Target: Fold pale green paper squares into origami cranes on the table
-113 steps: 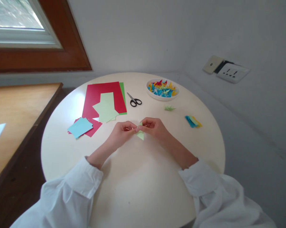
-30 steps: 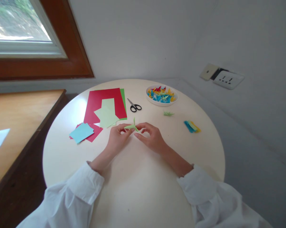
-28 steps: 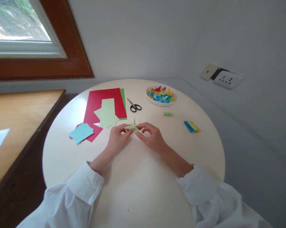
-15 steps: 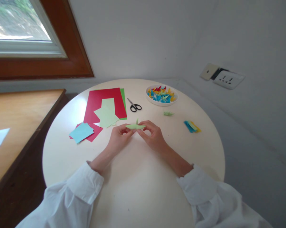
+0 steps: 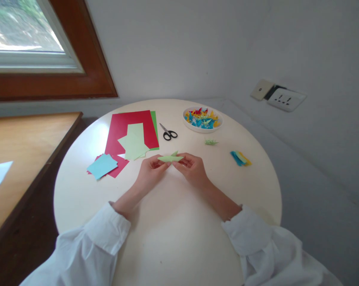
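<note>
A pale green folded paper piece (image 5: 169, 158), shaped like an origami crane with pointed ends and a small flap angled up to the right, is held between both hands above the table. My left hand (image 5: 151, 169) is closed, pinching its left side between thumb and fingers. On the other side, my right hand (image 5: 192, 168) pinches it in the same way. The two thumbs nearly meet beneath the paper. Behind the left hand lie pale green paper squares (image 5: 134, 147); the fingers partly hide the underside of the fold.
Round white table (image 5: 170, 230). Black-handled scissors (image 5: 168, 134) lie beyond my hands. A white dish (image 5: 197, 129) of colourful folded paper stands at the back right, near a green folded bit (image 5: 211, 142) and coloured strips (image 5: 240, 158). Red sheets (image 5: 116, 129) and blue squares (image 5: 103, 166) lie left.
The small flap on the green paper has tipped from upright to slanting right. Both hands keep their hold in nearly the same place.
</note>
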A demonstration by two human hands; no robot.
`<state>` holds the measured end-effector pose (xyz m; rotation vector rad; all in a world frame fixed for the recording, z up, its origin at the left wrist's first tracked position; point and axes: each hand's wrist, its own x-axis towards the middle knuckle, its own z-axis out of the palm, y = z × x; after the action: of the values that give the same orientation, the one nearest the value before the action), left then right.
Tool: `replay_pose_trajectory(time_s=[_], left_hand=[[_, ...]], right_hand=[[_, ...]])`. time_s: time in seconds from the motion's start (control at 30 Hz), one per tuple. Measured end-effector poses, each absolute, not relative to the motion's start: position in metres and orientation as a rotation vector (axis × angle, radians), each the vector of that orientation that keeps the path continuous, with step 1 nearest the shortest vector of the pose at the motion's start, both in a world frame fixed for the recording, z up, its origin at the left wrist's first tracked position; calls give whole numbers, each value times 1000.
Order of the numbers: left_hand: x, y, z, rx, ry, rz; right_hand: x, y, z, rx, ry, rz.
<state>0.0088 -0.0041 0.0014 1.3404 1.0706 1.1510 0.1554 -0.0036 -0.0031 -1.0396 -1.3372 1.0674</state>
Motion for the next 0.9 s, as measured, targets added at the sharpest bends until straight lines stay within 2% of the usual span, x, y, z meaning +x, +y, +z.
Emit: replay_pose_trajectory(time_s=[0.47, 0.9], left_hand=[[13, -3, -5, 1250, 1105, 1157], [11, -3, -6, 1330, 1113, 1102]], right_hand=[[152, -4, -2, -1130, -1320, 927], [156, 5, -8, -1067, -1237, 1039]])
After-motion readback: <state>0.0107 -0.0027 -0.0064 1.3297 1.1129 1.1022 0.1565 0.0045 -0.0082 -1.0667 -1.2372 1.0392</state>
